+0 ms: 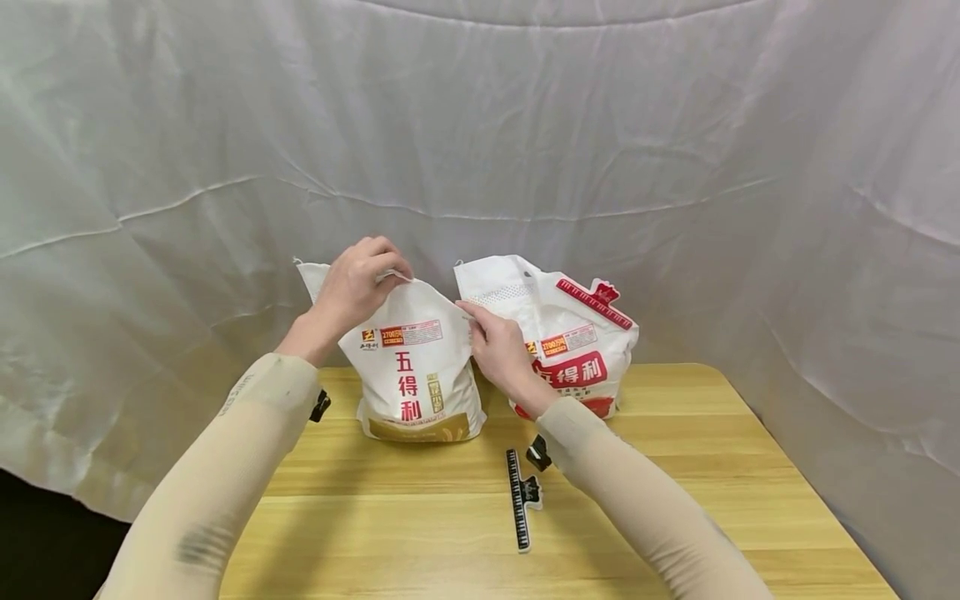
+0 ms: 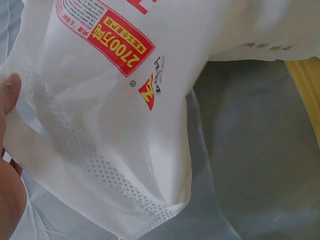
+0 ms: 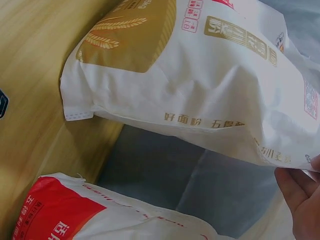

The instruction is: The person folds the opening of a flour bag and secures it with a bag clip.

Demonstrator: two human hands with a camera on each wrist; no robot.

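Note:
A white flour bag (image 1: 405, 358) with red lettering and a gold base stands upright near the back of the table. At its top edge my left hand (image 1: 358, 279) pinches the rim; the left wrist view shows the thumb on the outside and the mouth of the bag (image 2: 115, 115) partly parted. My right hand (image 1: 501, 346) pinches the top right corner, and in the right wrist view the fingers (image 3: 295, 187) hold that edge of the bag (image 3: 210, 90). On the table in front lies a black clip (image 1: 519, 500) with a piano-key pattern.
Just right stands a second white flour bag (image 1: 577, 358) with red print, its folded top held by a red piano-key clip (image 1: 596, 302). Both bags rest on a wooden table (image 1: 390, 533). A grey curtain (image 1: 480, 125) hangs close behind and around the sides.

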